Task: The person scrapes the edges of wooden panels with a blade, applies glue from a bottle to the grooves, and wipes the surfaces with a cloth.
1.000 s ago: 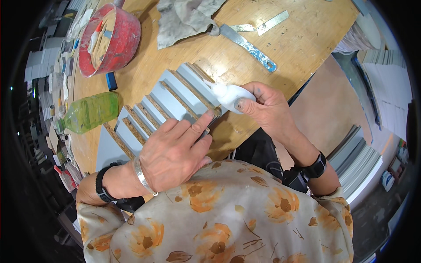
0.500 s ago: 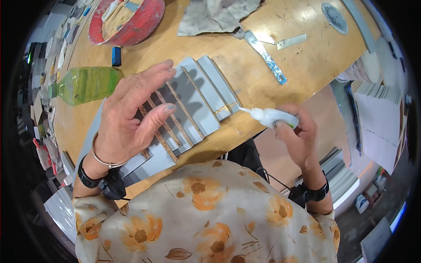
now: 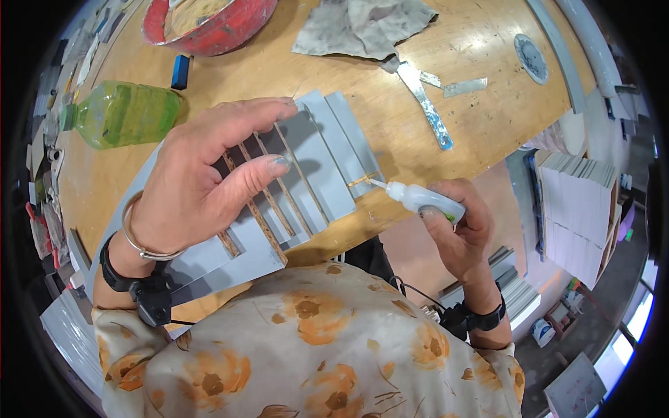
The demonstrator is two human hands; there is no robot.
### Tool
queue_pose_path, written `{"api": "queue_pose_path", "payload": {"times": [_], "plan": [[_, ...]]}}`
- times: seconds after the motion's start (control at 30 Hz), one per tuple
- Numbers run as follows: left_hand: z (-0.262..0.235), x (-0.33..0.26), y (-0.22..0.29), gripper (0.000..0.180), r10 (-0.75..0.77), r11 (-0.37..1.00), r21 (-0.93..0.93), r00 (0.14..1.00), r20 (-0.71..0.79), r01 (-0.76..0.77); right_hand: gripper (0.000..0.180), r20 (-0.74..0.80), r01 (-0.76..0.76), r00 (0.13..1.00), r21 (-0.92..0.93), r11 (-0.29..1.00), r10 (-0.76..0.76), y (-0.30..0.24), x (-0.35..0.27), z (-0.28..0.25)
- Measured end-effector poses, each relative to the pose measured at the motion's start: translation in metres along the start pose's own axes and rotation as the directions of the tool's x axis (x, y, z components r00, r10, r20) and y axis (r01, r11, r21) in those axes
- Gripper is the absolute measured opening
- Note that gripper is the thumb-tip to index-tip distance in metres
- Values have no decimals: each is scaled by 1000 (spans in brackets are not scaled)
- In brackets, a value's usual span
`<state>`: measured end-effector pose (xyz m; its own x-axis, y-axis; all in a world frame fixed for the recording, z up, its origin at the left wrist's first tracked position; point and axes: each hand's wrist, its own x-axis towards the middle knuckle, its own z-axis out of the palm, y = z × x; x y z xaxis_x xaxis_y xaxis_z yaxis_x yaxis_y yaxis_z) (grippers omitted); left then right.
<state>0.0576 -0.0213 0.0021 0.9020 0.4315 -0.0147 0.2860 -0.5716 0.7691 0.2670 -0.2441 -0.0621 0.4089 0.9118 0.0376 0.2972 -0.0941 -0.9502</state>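
Observation:
Several grey panels (image 3: 295,137) with brown raw edges lie overlapped like steps on the wooden table in front of me. Over their left part hovers my left hand (image 3: 202,167), thumb and fingers stretched apart with nothing between them; whether it touches the panels I cannot tell. My right hand (image 3: 463,230) is wrapped round a small white glue bottle (image 3: 424,200), tilted so its thin nozzle points left. The nozzle tip is at a short brown edge of the rightmost panel (image 3: 354,139), near its front corner.
Behind the panels lie a blue-handled scraper (image 3: 426,104), a metal strip (image 3: 465,87), a grey cloth (image 3: 364,31) and a red bowl (image 3: 221,35). A green bottle (image 3: 125,115) lies left, near a blue block (image 3: 180,72). Stacked white boards (image 3: 575,212) stand right.
My right hand has brought the glue bottle slightly left, its nozzle tip now at the panel's brown edge. My left hand stays spread over the panels. The view has shifted a little.

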Motion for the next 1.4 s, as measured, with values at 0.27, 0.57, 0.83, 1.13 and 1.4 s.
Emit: {"api": "queue_pose_path", "payload": {"times": [0.27, 0.57, 0.83, 1.13, 1.4], "plan": [[-3, 2, 4, 39, -80, 995, 63, 994, 76, 75, 26, 24, 92, 996, -130, 987, -90, -6, 5, 1], [-2, 3, 7, 37, -112, 992, 60, 990, 86, 107, 27, 21, 125, 992, -158, 980, -123, -5, 5, 1], [-1, 3, 5, 37, -72, 995, 75, 994, 80, 66, 26, 21, 144, 989, -179, 973, -143, -6, 7, 1], [-1, 3, 3, 37, -24, 995, 102, 997, 67, 17, 26, 15, 134, 991, -123, 983, -133, -3, 7, 2], [-3, 4, 5, 38, -61, 991, 126, 994, 94, 49, 19, -72, 7, 997, 147, 989, 4, 3, -1, -1]]}}
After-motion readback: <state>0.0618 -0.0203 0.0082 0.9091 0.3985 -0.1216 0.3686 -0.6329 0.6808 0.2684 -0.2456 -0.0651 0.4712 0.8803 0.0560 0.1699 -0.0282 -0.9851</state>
